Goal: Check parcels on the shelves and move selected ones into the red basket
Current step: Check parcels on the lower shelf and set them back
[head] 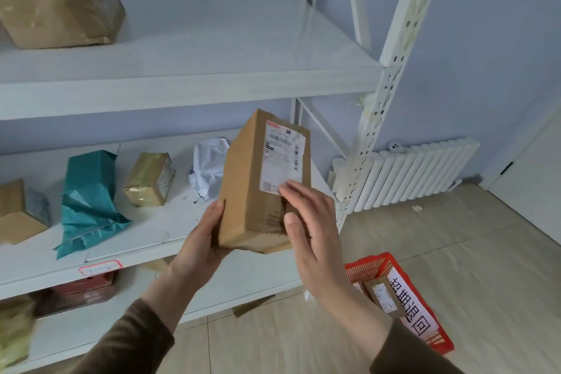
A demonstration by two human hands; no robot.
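- The cardboard parcel [258, 188] is held up in front of the middle shelf [158, 240], above and left of the red basket [394, 297] on the floor.
- Left hand [202, 240] cups its lower left corner; right hand [306, 222] rests nearly straight fingers on the label [282, 155].
- It looks stiff and light; holding opposite side faces seems safest.

We cannot read the blurred shipping label [282, 158] on the held cardboard box [258, 185], the frame's edge at nine o'clock cuts off a brown parcel [18, 212], and a forearm hides part of the red basket [394, 297] at four o'clock.
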